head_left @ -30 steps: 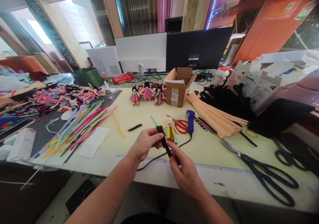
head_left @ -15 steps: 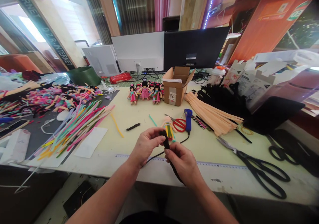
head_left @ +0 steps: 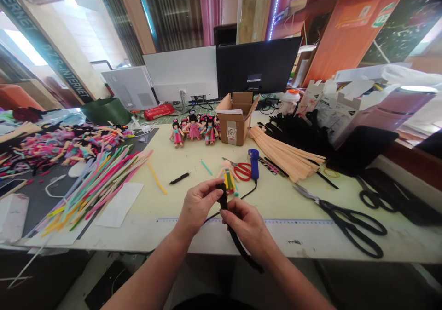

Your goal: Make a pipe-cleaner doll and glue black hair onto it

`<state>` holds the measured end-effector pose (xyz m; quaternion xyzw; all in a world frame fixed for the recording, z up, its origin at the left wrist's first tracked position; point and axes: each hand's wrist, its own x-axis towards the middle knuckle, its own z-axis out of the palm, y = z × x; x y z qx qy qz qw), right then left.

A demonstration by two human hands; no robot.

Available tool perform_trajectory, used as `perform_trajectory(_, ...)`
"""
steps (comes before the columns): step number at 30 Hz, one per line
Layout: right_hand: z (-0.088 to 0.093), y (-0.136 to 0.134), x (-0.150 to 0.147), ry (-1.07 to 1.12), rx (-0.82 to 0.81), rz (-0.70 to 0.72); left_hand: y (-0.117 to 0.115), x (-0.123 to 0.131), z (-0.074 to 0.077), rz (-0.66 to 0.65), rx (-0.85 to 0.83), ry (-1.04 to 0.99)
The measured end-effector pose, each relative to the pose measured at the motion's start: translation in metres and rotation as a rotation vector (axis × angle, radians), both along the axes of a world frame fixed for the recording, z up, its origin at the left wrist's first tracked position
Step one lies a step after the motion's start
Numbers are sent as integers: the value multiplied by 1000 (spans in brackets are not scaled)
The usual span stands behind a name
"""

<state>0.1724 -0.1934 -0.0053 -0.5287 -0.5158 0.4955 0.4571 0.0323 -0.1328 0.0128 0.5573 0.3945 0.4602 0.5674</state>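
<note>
Both hands meet over the table's front edge on a black pipe cleaner [head_left: 223, 196]. My left hand [head_left: 198, 204] pinches its upper end. My right hand [head_left: 247, 227] grips it just below, and the rest of the stem trails down past my right wrist. Just beyond my fingers lies a small doll [head_left: 228, 176] with a peach head and a yellow-green skirt. A short black pipe cleaner piece [head_left: 179, 178] lies on the table to the left.
Red scissors [head_left: 243, 170] and a blue glue gun [head_left: 253, 159] lie behind the doll. Large black shears [head_left: 345, 217] lie at right. Coloured pipe cleaners [head_left: 100, 181] are piled at left, peach ones [head_left: 286, 153] at right. Finished dolls [head_left: 193, 129] stand by a cardboard box [head_left: 236, 123].
My right hand has slid up the black pipe cleaner to meet my left, so more of the stem now hangs below it. The view has shifted slightly right.
</note>
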Motion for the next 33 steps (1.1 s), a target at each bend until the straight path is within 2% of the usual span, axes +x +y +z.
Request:
perform_trajectory(6, 4, -1, 1, 101, -29, 6, 0, -1, 3, -2, 20, 13)
perform_trajectory(17, 7, 0, 1, 159, -43, -17, -3, 0, 7, 28, 2, 46)
perform_trajectory(25, 8, 0, 3, 74, -12, -8, -5, -2, 7, 10, 73, 164)
perform_trajectory(33, 4, -1, 2, -8, -5, -1, -5, -3, 9, -61, 44, 136)
